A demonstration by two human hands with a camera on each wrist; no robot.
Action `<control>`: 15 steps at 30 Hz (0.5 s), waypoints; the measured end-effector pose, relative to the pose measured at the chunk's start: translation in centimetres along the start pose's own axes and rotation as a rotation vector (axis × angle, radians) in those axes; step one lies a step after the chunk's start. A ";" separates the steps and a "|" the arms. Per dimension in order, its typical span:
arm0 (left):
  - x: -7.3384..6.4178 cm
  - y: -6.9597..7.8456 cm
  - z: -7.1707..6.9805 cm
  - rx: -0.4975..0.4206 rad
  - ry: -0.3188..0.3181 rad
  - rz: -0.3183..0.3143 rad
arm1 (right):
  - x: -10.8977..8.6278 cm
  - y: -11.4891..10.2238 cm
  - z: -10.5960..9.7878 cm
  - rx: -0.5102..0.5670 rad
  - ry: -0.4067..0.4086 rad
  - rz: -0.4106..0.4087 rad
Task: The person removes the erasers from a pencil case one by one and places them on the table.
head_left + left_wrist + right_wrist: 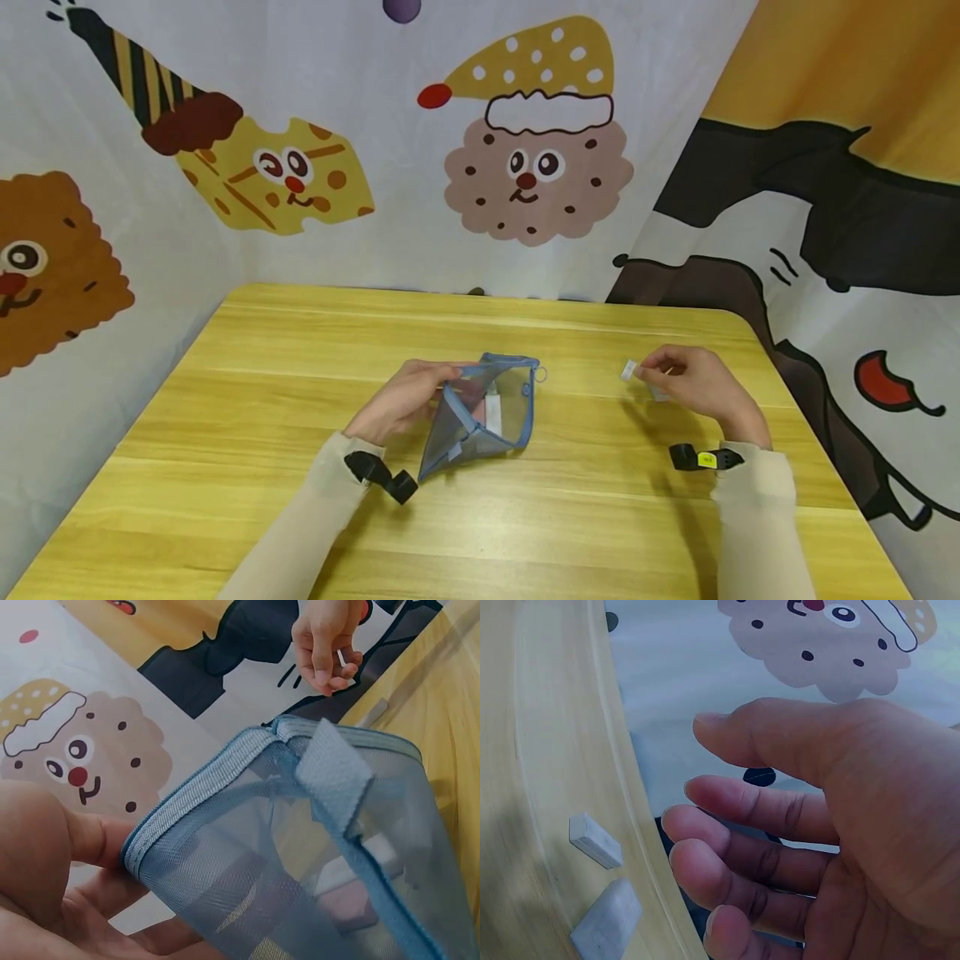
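Observation:
My left hand [408,397] grips the edge of a blue mesh zip pouch [448,433], thumb on one side and fingers on the other. The pouch's mouth gapes open. Inside lie a white item [492,414] and something pink, visible through the mesh as a pink-and-white block [351,896] in the left wrist view. On the right, my right hand [693,383] hovers over two small white rectangular blocks, one slim [595,841] and one broader [609,921]. Its thumb and fingers are apart and loosely bent, with nothing between them in the right wrist view.
The wood-grain table [247,433] extends around both hands. Behind it hangs a white cloth [315,258] printed with cartoon food faces, reaching down to the far table edge. Another printed cloth [810,167] hangs along the right side.

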State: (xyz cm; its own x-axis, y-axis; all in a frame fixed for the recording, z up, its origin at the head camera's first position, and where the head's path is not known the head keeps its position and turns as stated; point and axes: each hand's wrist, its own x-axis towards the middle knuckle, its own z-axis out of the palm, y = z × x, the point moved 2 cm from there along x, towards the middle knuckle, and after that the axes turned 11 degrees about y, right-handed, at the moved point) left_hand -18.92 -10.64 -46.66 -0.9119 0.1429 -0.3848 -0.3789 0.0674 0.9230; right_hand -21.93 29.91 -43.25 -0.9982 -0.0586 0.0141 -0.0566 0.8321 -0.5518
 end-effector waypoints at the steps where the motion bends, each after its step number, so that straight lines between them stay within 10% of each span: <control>1: 0.0 0.0 0.0 -0.004 0.004 -0.006 | 0.0 0.0 0.1 0.001 -0.001 0.000; 15: 0.3 -0.6 0.1 0.009 0.007 -0.024 | 0.3 -0.2 0.5 0.023 -0.019 -0.009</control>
State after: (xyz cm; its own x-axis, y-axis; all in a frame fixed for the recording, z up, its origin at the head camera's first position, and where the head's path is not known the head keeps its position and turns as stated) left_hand -18.91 -10.51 -47.34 -0.9036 0.1337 -0.4071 -0.3996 0.0796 0.9132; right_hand -22.16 29.43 -43.59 -0.9971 -0.0766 0.0035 -0.0649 0.8188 -0.5703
